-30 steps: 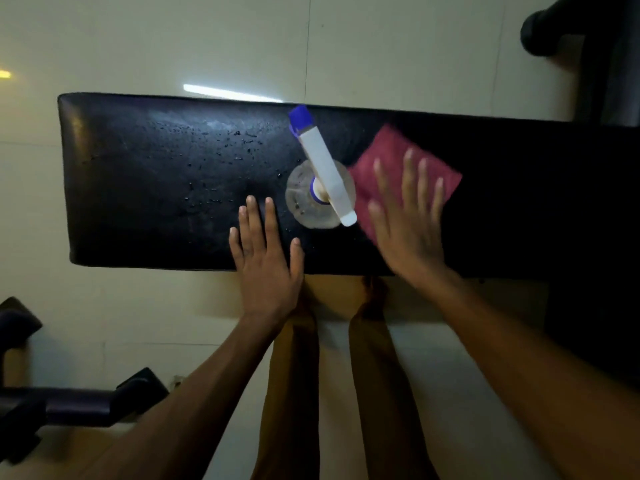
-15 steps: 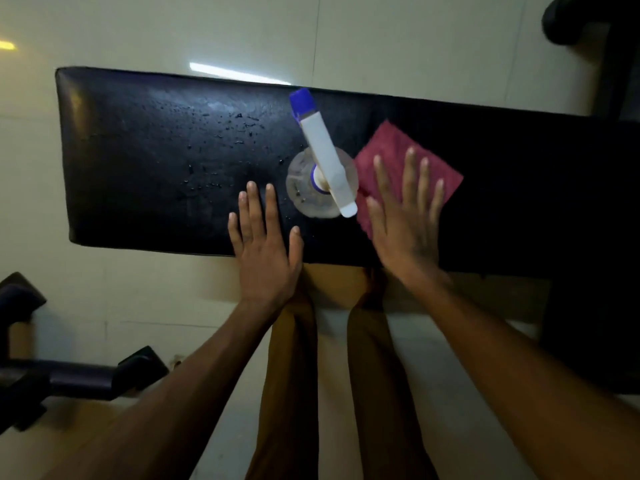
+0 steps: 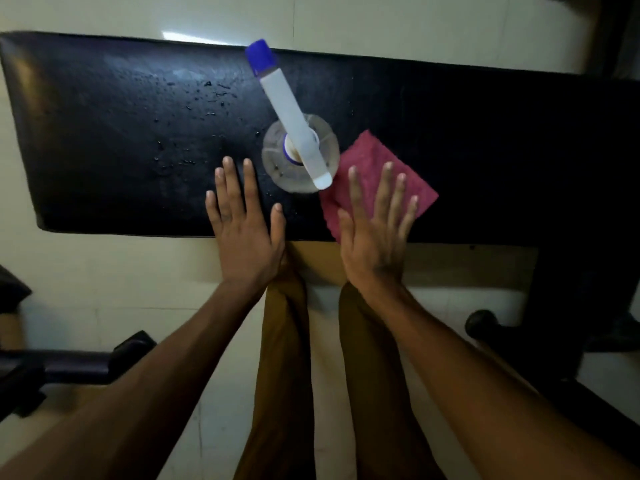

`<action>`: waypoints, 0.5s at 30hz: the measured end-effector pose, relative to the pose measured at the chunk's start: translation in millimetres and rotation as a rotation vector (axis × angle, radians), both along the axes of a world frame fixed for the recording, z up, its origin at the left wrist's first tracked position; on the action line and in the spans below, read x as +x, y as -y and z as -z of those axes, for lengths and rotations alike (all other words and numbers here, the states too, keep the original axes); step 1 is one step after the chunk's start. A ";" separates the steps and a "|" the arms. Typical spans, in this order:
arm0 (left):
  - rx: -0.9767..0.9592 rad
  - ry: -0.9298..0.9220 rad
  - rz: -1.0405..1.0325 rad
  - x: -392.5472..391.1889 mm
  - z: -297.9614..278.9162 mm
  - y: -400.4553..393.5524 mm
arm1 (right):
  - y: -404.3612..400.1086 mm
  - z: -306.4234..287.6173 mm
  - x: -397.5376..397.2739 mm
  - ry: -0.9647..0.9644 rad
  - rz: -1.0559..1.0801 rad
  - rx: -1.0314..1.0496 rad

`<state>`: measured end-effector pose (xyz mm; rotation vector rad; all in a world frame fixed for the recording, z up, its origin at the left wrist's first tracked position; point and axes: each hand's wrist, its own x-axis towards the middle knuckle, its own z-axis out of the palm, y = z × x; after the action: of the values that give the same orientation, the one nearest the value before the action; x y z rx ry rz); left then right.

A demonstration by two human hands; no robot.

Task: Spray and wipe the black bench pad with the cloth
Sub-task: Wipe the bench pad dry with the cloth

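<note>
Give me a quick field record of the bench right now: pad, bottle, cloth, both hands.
pad: black, droplets on its left-centre part
bottle: upright on the pad between the hands, blue nozzle pointing away from the person
cloth: red, flat on the pad, just right of the bottle
left hand: fingers straight, at the pad's near edge, holds nothing
right hand: fingers straight, spread over the cloth, not gripping it
wiping: droplets not yet wiped
</note>
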<state>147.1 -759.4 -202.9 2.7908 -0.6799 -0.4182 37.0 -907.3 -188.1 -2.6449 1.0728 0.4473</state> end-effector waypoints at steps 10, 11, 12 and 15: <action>0.013 0.023 0.007 -0.1 0.5 0.8 | -4.8 3.7 -20.0 0.002 0.135 0.018; 0.011 0.017 0.008 -0.3 0.7 0.9 | 7.7 3.2 -32.6 0.000 -0.006 0.044; 0.010 0.011 0.008 -0.3 0.6 0.8 | 21.9 2.1 -44.4 0.005 -0.072 0.052; 0.011 0.013 0.011 -0.3 1.3 0.8 | 31.1 2.2 -47.1 -0.003 0.237 -0.008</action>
<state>146.8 -760.1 -204.2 2.8040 -0.6984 -0.4078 -10.1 -938.4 -190.2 -2.4816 1.3703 0.3981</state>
